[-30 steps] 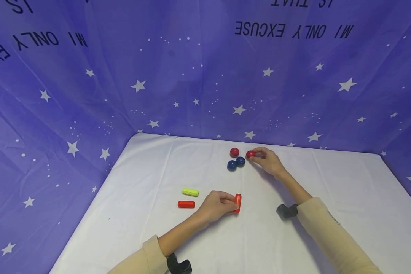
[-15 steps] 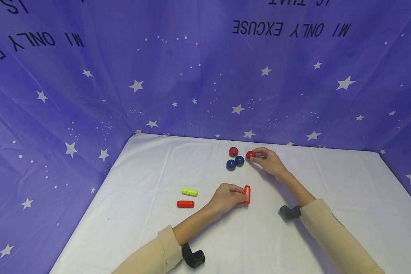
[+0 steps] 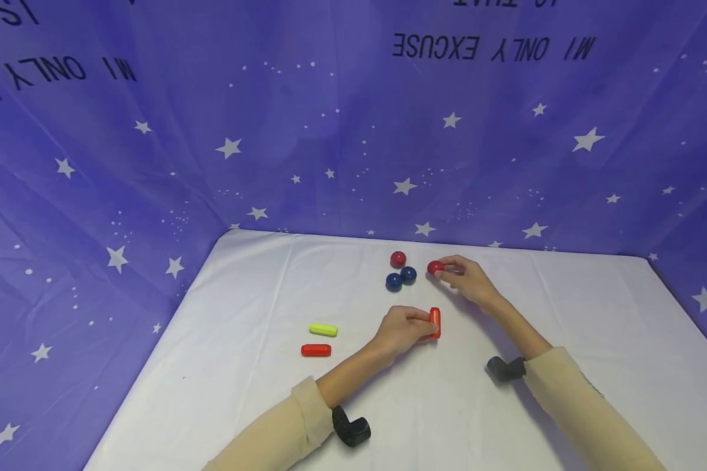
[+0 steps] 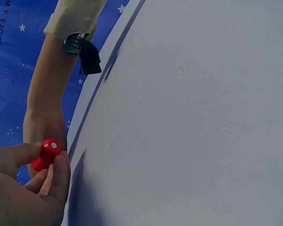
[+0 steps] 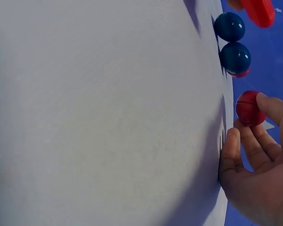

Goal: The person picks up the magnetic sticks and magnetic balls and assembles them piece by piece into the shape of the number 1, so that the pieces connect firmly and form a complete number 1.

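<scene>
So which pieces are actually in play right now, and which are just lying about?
In hand:
left hand grips red capsule
right hand pinches red ball

Lying about:
second red ball
two blue balls
yellow capsule
other red capsule

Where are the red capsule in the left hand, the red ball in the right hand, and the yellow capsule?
red capsule (image 3: 435, 322), head view, middle of its body.
red ball (image 3: 435, 267), head view, its exposed left side.
yellow capsule (image 3: 323, 329), head view, middle of its top.
</scene>
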`<state>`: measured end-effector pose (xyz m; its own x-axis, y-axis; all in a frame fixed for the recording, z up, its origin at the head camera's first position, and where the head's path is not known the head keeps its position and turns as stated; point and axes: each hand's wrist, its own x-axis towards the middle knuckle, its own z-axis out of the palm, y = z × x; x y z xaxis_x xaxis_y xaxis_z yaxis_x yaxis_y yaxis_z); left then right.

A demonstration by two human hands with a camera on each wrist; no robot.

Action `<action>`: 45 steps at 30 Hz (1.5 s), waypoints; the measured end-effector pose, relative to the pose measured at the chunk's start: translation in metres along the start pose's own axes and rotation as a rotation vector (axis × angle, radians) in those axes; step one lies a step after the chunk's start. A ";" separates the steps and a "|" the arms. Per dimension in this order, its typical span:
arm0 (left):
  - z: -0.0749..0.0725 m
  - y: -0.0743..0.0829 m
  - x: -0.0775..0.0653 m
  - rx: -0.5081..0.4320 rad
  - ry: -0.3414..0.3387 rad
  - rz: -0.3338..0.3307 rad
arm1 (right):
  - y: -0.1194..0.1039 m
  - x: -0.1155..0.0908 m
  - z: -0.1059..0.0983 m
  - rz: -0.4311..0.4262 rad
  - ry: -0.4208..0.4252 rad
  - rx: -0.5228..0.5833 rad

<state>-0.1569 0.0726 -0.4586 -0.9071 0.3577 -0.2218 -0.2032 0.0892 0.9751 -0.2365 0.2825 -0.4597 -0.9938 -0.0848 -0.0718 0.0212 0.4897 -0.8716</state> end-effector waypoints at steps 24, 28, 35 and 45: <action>0.020 0.007 0.037 0.028 0.097 0.009 | 0.001 -0.016 -0.011 0.006 -0.053 0.035; 0.023 0.008 0.041 0.017 0.110 0.009 | 0.004 -0.017 -0.013 0.004 -0.060 0.051; 0.025 0.009 0.047 -0.004 0.127 0.011 | 0.005 -0.019 -0.017 0.018 -0.075 0.054; 0.027 0.010 0.055 -0.015 0.131 0.022 | 0.008 -0.021 -0.024 0.041 -0.090 0.069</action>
<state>-0.1985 0.1178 -0.4611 -0.9517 0.2345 -0.1982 -0.1871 0.0686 0.9799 -0.2181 0.3089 -0.4536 -0.9782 -0.1450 -0.1490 0.0725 0.4336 -0.8982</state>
